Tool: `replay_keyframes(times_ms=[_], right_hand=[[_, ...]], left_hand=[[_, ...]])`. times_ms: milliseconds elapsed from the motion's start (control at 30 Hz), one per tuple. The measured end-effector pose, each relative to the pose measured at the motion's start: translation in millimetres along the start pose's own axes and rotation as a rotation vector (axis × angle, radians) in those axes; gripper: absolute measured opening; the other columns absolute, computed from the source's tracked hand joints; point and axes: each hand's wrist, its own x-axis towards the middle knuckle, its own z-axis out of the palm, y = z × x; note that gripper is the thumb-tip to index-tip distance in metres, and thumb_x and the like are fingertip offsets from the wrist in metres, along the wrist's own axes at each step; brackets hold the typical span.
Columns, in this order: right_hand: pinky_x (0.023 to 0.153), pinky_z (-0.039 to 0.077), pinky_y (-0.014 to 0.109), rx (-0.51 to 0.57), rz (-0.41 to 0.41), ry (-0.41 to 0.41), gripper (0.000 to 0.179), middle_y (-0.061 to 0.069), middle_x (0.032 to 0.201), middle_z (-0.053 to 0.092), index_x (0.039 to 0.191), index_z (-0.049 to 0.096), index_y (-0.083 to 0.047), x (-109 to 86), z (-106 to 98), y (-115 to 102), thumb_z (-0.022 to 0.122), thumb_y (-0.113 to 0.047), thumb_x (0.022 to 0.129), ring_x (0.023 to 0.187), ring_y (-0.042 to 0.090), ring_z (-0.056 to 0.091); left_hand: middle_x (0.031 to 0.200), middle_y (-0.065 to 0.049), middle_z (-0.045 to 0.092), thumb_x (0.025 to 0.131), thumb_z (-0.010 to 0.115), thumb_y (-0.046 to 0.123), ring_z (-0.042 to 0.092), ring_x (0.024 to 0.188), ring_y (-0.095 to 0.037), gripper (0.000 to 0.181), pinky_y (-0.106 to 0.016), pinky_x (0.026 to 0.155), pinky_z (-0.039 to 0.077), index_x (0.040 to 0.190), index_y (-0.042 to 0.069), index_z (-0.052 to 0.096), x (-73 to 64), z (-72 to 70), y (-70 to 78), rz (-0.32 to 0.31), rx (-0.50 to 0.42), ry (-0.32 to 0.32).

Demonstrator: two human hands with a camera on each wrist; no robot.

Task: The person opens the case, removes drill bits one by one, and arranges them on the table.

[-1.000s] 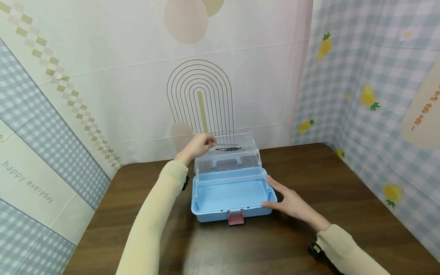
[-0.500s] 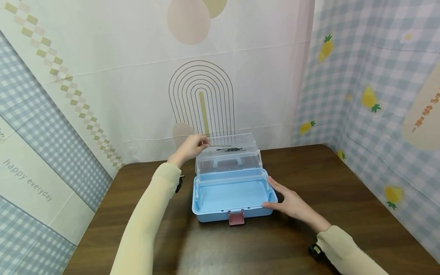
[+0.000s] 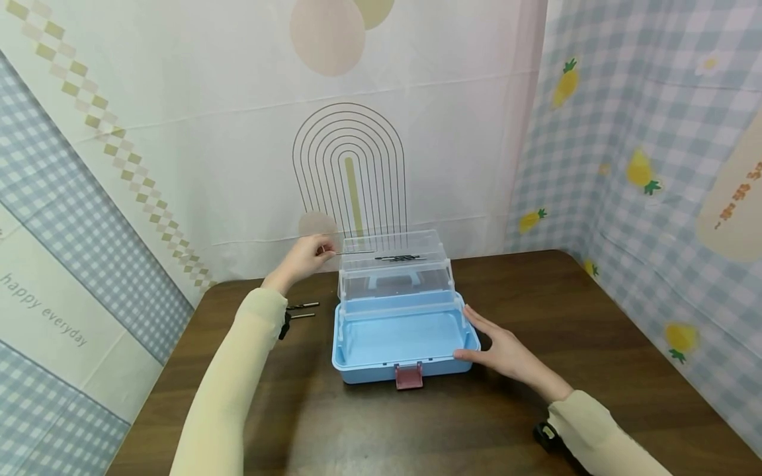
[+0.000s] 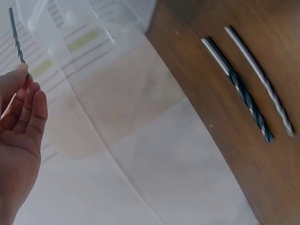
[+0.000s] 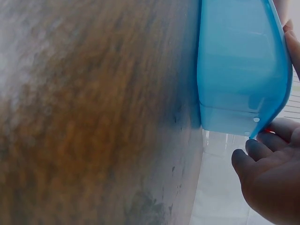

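My left hand [image 3: 305,256] pinches a thin twist drill bit [image 4: 15,35] between thumb and fingertips, beside the left end of the box's raised clear tray [image 3: 394,284]. Several dark drill bits [image 3: 397,258] lie together in the upper part of that clear section. The light blue tool box [image 3: 369,377] stands open, and the bare floor of its lower compartment shows. At its right end my right hand [image 3: 503,350] spans the front corner, thumb and index finger extended onto the rim. In the right wrist view its other fingers sit loosely bent beside the blue wall.
Left of the box, a thick drill bit [image 4: 240,91] and a slimmer drill bit [image 4: 262,79] lie side by side on the brown wooden table [image 3: 381,423]. A pink latch [image 3: 409,377] hangs at the box front. Behind the table rises a printed cloth backdrop [image 3: 250,165].
My left hand has moved left, drawing the pinched drill bit away from the bits in the tray. Two bits on the table have come out from behind the left sleeve. My right hand stays put.
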Motion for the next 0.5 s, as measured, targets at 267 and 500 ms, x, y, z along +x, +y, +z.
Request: replay_keyframes(times_ms=[267,500], right_hand=[[0.107,0.031,0.070,0.005,-0.007,0.000,0.100,0.008,0.166,0.019,0.162,0.023,-0.022,-0.2,-0.3,0.6,0.073,-0.061,0.085,0.146,0.044,0.026],[0.107,0.032,0.070,0.002,-0.012,-0.002,0.100,0.007,0.167,0.019,0.162,0.024,-0.021,0.2,-0.6,1.0,0.073,-0.061,0.084,0.146,0.044,0.027]], left_hand=[[0.093,-0.012,0.067,0.098,0.065,0.007,0.060,0.081,-0.026,0.009,-0.043,0.074,0.050,0.100,0.000,0.071,-16.9,-10.9,-11.1,-0.033,0.003,0.025],[0.092,-0.012,0.066,0.099,0.065,0.008,0.058,0.079,-0.026,0.008,-0.042,0.071,0.048,0.099,0.003,0.070,-30.0,-23.1,-19.0,-0.063,0.011,0.042]])
